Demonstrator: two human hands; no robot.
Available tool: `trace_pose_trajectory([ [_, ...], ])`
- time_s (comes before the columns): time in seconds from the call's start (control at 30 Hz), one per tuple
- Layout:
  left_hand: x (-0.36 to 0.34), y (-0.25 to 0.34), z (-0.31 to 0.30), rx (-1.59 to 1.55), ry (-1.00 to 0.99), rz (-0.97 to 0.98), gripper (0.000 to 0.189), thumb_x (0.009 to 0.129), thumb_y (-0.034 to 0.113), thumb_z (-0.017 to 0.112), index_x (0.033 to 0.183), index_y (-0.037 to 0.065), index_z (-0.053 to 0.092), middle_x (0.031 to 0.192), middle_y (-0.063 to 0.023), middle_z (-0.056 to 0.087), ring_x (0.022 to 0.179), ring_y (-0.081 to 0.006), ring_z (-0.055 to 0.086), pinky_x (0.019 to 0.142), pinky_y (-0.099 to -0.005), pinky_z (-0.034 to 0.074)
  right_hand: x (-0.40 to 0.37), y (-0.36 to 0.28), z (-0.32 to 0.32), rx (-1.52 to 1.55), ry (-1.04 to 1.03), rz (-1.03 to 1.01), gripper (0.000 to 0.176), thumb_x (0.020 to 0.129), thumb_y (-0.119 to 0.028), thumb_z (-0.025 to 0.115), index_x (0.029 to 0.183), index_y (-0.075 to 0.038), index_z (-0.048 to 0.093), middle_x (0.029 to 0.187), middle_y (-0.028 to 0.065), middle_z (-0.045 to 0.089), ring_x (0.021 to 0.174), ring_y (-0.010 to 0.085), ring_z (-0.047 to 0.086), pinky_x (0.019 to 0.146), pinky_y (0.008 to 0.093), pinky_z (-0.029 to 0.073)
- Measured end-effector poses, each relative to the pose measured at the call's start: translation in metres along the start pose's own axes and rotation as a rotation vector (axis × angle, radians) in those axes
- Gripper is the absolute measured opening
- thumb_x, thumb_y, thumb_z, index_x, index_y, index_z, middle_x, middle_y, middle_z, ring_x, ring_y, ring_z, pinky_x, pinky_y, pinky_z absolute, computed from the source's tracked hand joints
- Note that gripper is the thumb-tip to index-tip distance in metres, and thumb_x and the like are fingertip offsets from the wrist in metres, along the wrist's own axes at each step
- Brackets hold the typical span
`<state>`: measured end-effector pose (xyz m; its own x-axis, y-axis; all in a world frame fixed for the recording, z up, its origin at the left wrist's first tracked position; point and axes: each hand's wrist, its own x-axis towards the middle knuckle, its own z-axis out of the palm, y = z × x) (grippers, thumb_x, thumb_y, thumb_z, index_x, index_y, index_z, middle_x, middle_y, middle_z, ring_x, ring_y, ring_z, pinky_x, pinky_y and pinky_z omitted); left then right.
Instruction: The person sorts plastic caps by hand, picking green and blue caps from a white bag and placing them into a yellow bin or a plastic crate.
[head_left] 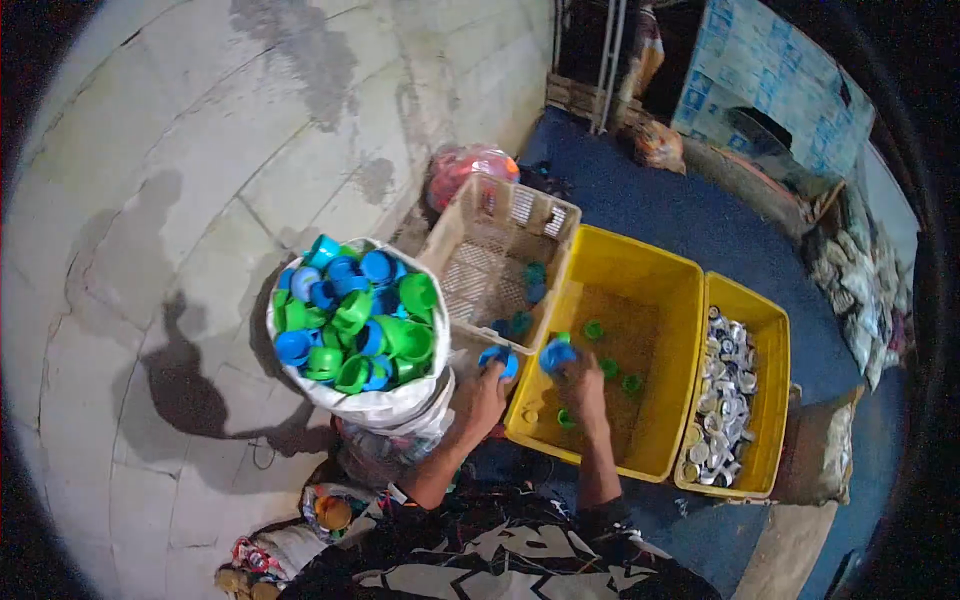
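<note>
My left hand point(480, 395) grips a blue plastic cap point(497, 360) just beside the near corner of a beige slatted crate point(470, 240). My right hand point(580, 385) holds another blue cap point(557, 354) above the near left edge of a yellow bin point(660, 290), which has a few green caps on its floor. To the left of my hands, a white sack point(385, 405) is heaped with several blue and green caps point(355, 315). The crate holds a few teal and blue caps at its near end.
A second yellow bin point(775, 335) on the right holds several silvery pieces. A red-orange bag point(465, 165) lies behind the crate. Blue mat point(660, 210) covers the floor; a pale block wall point(180, 180) is on the left. Bags and clutter lie by my knees.
</note>
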<state>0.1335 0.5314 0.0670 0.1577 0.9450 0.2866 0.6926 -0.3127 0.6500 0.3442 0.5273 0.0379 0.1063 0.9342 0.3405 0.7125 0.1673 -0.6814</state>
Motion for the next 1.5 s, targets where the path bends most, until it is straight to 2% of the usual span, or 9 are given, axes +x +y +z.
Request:
trace_pose_trajectory([
  [0.1,-0.013,0.003,0.019,0.086,-0.302,-0.099,0.015,0.083,0.010,0.065,0.097,0.006,0.063,0.087,-0.0233,0.064,0.080,-0.0434,0.062,0.069,-0.0523,0.049,-0.041,0.001,0.000,0.031,-0.032,0.098,0.018,0.074,-0.007,0.072,0.090,0.000,0.069,0.114,0.0269,0.058,0.100,0.0441,0.058,0.086,0.0473,0.050],
  [0.33,0.035,-0.005,0.037,0.081,-0.073,0.065,0.016,0.082,0.008,0.064,0.097,0.004,0.063,0.086,-0.0223,0.064,0.083,-0.0439,0.062,0.070,-0.0518,0.050,0.000,0.027,0.028,-0.033,-0.046,-0.052,0.023,0.076,-0.008,0.072,0.098,-0.002,0.068,0.110,0.0229,0.061,0.102,0.0413,0.059,0.091,0.0465,0.049],
  [0.5,0.104,-0.019,0.037,0.208,0.194,0.141,0.048,0.079,0.004,0.066,0.125,-0.002,0.055,0.130,-0.0311,0.051,0.115,-0.0445,0.054,0.095,-0.0465,0.047,0.083,-0.012,0.024,0.099,0.072,-0.004,0.038,0.075,-0.004,0.072,0.112,-0.003,0.063,0.127,0.0269,0.054,0.115,0.0446,0.054,0.099,0.0467,0.046],
  [0.6,0.095,-0.015,0.027,0.229,0.155,0.088,0.055,0.075,-0.004,0.066,0.126,-0.012,0.046,0.144,-0.0296,0.035,0.113,-0.0433,0.054,0.093,-0.0456,0.047,0.089,-0.007,0.033,0.138,0.080,-0.042,0.040,0.075,-0.004,0.072,0.114,-0.004,0.062,0.129,0.0284,0.053,0.119,0.0442,0.053,0.099,0.0470,0.046],
  [0.73,0.059,0.000,0.003,0.086,-0.027,-0.065,0.020,0.084,0.006,0.063,0.102,-0.003,0.063,0.104,-0.0252,0.064,0.094,-0.0413,0.063,0.076,-0.0477,0.051,0.065,0.012,0.059,0.103,0.006,0.012,0.038,0.074,-0.002,0.072,0.111,-0.003,0.063,0.121,0.0272,0.057,0.112,0.0442,0.056,0.093,0.0473,0.049],
  [0.77,0.049,-0.004,0.005,0.051,0.040,-0.034,0.013,0.087,0.013,0.062,0.082,0.001,0.064,0.077,-0.0210,0.064,0.078,-0.0410,0.064,0.067,-0.0477,0.051,0.057,0.015,0.062,0.067,0.009,-0.012,0.037,0.073,-0.001,0.073,0.109,-0.003,0.063,0.119,0.0266,0.059,0.110,0.0435,0.058,0.091,0.0468,0.049],
  [1.17,-0.033,0.007,-0.096,-0.197,0.078,-0.141,0.026,0.085,0.017,0.071,0.068,0.001,0.059,0.067,-0.0155,0.059,0.064,-0.0345,0.060,0.057,-0.0411,0.046,0.026,-0.042,0.074,0.140,-0.069,-0.096,0.025,0.071,0.001,0.065,0.096,-0.002,0.067,0.094,0.0196,0.066,0.085,0.0392,0.065,0.075,0.0424,0.053],
  [1.27,-0.045,0.012,-0.150,-0.077,0.300,0.095,0.021,0.083,0.014,0.072,0.071,0.001,0.061,0.068,-0.0144,0.060,0.064,-0.0338,0.060,0.057,-0.0409,0.046,0.032,-0.056,0.079,0.218,-0.067,-0.089,0.026,0.070,0.001,0.064,0.096,-0.002,0.067,0.086,0.0183,0.065,0.079,0.0381,0.065,0.071,0.0418,0.053],
  [1.5,-0.060,-0.029,-0.248,0.183,0.482,-0.012,0.018,0.075,0.010,0.078,0.090,0.005,0.068,0.088,-0.0113,0.065,0.083,-0.0319,0.062,0.075,-0.0401,0.050,0.050,-0.114,0.056,0.111,-0.073,-0.074,0.017,0.079,-0.006,0.069,0.094,-0.002,0.066,0.083,0.0172,0.064,0.075,0.0362,0.064,0.066,0.0414,0.051],
])
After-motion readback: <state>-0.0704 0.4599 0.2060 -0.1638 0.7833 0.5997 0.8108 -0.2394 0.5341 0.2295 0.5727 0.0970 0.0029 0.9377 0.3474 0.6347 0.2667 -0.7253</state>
